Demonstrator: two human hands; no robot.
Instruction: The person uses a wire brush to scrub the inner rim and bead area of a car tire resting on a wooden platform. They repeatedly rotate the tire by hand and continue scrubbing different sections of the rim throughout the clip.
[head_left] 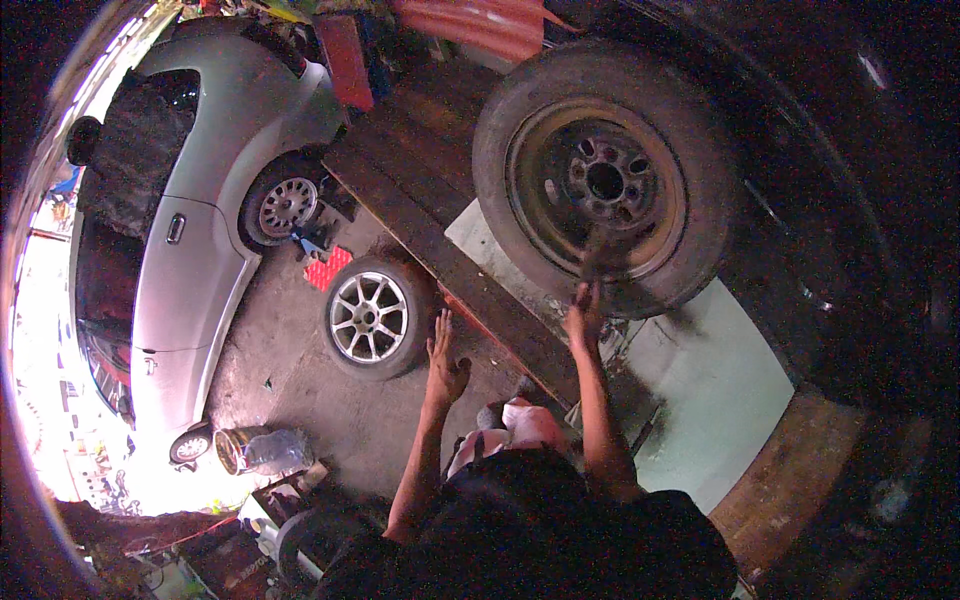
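Note:
A large tyre on a brown steel rim (665, 235) lies on a white board (715, 390) on the wooden bench to the right. My right hand (583, 318) is at the tyre's near-left edge, fingers stretched out; I cannot tell whether it touches the rubber. Above its fingertips a dark patch shows across the rim, a shadow or a smear. My left hand (447, 365) is raised in the air with fingers extended and thumb apart, holding nothing. Just beyond it, a smaller tyre on a silver spoked alloy wheel (392, 282) lies on the floor.
The wooden bench (410, 205) runs diagonally, its edge between my hands. A silver car (190, 270) stands at the left, near a red piece (328, 268) on the floor. At the lower left are a round can (231, 452) and a clear plastic bag (280, 450).

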